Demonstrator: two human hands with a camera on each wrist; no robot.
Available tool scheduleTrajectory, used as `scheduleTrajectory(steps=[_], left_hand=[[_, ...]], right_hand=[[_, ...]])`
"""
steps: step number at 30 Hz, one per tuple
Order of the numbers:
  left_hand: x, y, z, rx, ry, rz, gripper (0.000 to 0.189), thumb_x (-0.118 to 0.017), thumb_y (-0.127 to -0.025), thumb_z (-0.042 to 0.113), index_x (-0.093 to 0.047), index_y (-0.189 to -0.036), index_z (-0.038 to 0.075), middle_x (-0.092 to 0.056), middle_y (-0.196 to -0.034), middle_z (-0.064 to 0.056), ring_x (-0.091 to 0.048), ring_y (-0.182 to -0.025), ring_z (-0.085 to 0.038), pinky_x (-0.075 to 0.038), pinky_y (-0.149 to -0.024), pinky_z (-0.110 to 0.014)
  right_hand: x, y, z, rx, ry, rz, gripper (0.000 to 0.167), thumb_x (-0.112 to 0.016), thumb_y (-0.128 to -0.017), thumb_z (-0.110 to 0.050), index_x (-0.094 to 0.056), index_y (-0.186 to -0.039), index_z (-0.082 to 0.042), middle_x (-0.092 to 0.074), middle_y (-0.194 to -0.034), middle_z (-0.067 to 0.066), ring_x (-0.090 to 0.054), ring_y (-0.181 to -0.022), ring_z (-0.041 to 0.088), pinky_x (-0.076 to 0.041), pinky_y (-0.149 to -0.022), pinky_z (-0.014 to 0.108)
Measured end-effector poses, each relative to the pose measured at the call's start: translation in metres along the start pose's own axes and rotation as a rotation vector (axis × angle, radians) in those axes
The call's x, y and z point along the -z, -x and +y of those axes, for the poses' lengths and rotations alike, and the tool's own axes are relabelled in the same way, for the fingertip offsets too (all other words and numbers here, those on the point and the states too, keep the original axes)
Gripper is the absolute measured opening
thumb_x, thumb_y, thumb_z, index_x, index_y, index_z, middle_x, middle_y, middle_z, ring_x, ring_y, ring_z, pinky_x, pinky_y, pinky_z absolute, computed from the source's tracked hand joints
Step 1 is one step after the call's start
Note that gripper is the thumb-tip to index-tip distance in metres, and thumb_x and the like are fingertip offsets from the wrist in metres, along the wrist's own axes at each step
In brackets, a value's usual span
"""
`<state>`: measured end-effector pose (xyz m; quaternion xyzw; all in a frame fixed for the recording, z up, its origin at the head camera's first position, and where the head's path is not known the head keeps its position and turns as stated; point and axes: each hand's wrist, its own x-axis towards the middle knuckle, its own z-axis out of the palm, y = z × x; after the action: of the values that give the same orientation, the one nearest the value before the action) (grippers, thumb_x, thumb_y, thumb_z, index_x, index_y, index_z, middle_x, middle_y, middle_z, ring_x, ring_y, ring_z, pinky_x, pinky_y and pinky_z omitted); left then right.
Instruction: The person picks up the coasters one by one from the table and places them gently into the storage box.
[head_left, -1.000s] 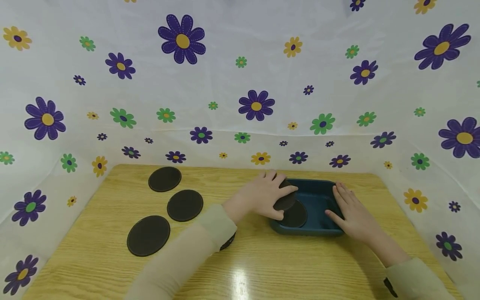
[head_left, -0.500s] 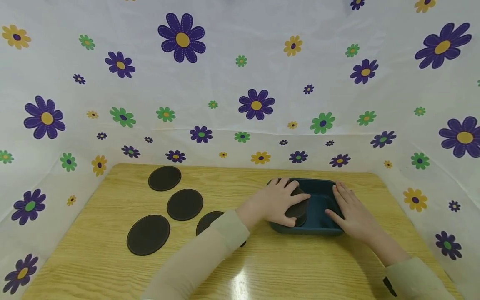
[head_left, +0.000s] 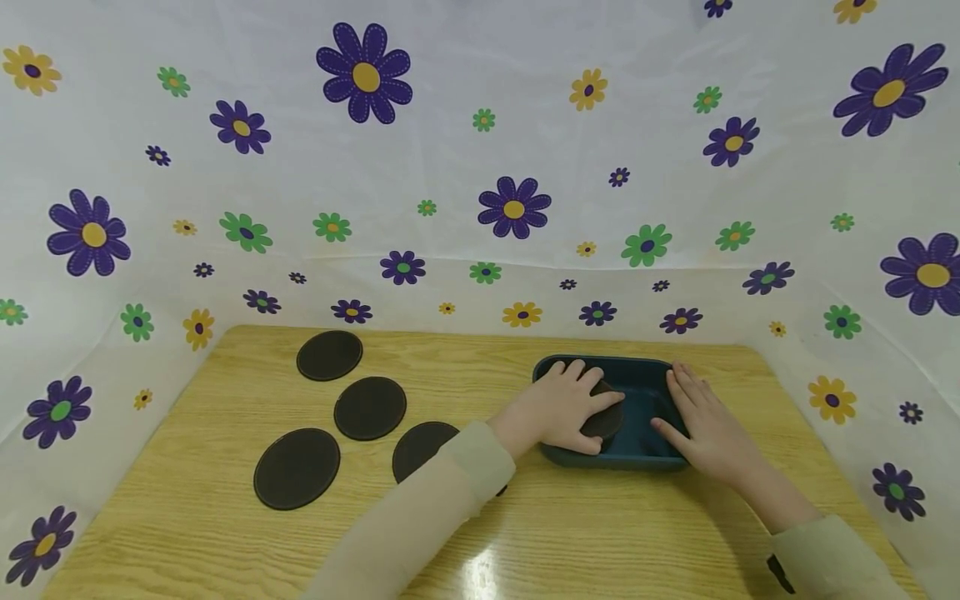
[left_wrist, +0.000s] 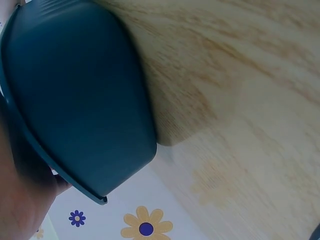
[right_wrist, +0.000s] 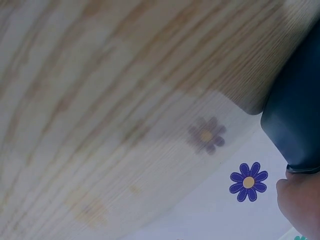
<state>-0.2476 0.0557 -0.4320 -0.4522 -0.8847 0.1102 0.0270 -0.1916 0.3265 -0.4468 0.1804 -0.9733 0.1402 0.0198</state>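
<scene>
My left hand (head_left: 564, 408) reaches over the left side of a dark blue rectangular tray (head_left: 639, 417) and grips a round black coaster (head_left: 607, 418) by its edge, down inside the tray. Much of that coaster is hidden under the palm and fingers. At the tray's right end, my right hand (head_left: 705, 429) rests along the rim with straight fingers. In the left wrist view the outer wall of the tray (left_wrist: 80, 100) fills the upper left, with part of the left hand (left_wrist: 25, 200) over its rim. Fingers of the right hand (right_wrist: 302, 205) touch the tray (right_wrist: 297, 105) in the right wrist view.
Several more black coasters lie flat on the wooden table (head_left: 450, 367) to the left: one at the back (head_left: 330, 356), others nearer, and one coaster (head_left: 418, 448) partly covered by the left sleeve (head_left: 427, 508). A white flowered cloth (head_left: 450, 167) surrounds the table.
My left hand has moved right and lower into the tray with the coaster, covering the coaster lying in there. One table coaster now shows past the sleeve. The right hand stays put.
</scene>
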Motion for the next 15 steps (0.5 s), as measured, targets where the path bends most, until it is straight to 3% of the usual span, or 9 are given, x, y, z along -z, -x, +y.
scheduleTrajectory(steps=[10,15], left_hand=[[-0.0039,0.0009,-0.0001,0.001,-0.043,0.009,0.071,-0.045,-0.103,0.068,-0.03,-0.167,0.041,-0.042,-0.164,0.0,-0.044,-0.146,-0.022,-0.043,-0.116,-0.042],[-0.0019,0.0068,-0.0031,0.002,-0.044,0.014,0.07,-0.045,-0.104,0.066,-0.03,-0.167,0.04,-0.042,-0.165,-0.001,-0.043,-0.147,-0.022,-0.041,-0.119,-0.042]], right_hand=[[-0.0007,-0.0001,0.0007,0.0,0.004,0.004,0.087,-0.055,-0.109,-0.043,-0.02,-0.162,0.015,-0.015,-0.172,0.036,-0.011,-0.163,0.049,0.002,-0.136,0.049],[-0.0021,0.0011,0.0005,0.014,0.015,0.025,0.086,-0.056,-0.108,-0.042,-0.023,-0.162,0.016,-0.018,-0.171,0.037,-0.013,-0.162,0.049,0.007,-0.135,0.04]])
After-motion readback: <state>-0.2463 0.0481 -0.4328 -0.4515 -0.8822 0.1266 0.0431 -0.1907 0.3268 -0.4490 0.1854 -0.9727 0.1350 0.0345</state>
